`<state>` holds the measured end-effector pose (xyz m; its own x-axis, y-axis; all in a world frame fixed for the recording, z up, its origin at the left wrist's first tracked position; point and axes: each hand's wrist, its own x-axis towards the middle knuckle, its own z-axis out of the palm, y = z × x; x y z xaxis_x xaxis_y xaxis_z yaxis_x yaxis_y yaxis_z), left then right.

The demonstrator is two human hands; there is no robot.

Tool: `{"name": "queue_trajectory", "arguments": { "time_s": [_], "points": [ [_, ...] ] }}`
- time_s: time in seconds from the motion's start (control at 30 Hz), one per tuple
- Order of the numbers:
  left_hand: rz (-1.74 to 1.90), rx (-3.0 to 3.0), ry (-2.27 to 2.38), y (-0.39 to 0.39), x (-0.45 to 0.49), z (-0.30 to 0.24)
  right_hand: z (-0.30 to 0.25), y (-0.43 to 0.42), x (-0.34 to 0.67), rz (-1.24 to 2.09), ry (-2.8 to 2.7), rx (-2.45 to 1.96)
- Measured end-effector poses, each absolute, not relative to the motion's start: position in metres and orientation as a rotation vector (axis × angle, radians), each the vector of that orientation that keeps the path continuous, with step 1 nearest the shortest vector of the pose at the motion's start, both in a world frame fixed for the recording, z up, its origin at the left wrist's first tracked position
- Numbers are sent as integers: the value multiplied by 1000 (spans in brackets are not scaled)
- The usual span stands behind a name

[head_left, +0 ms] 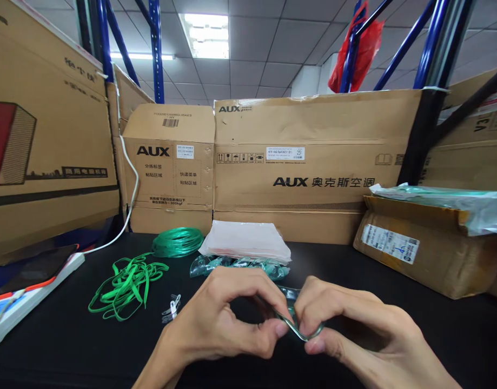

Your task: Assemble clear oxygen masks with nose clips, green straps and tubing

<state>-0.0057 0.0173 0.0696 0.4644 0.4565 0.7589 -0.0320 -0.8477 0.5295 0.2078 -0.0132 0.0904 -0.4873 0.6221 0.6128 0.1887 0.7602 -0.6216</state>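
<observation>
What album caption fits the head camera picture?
Left hand and right hand pinch a thin bent piece above a black tabletop.

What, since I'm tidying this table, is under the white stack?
Clear greenish plastic items show along the near edge of the white stack; whether they continue beneath, and anything else there, is covered.

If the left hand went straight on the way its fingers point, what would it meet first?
The left hand would probably meet the right hand, past the thin strip both pinch; depth is unclear.
</observation>
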Motion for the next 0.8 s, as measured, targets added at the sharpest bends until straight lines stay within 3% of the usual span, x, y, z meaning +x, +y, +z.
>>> {"name": "queue_trajectory", "arguments": {
  "time_s": [0.8],
  "points": [
    [1236, 2201, 351, 7, -16, 80, 96, -14, 220, 569, -2113, -704]
  ]
}}
